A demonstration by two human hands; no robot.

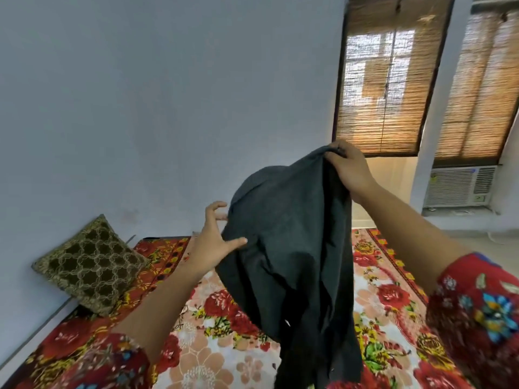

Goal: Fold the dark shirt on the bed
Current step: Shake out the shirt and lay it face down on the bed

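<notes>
Dark shirt (pixel 292 248) is off the bed (pixel 213 346), hanging bunched in the air above the floral sheet. Right hand (pixel 349 167), raised high, pinches the top edge. The cloth drops from there, long axis near vertical. Left hand (pixel 213 240) sits lower, fingers spread wide, gripping nothing, thumb touching the shirt's left edge. Judgement: the free edge lies just to that hand's right; it likely needs a grip there before the shirt is spread flat.

No writing can be read anywhere; the small sticker (pixel 480 198) on the window air conditioner (pixel 460 186) is too blurred.
</notes>
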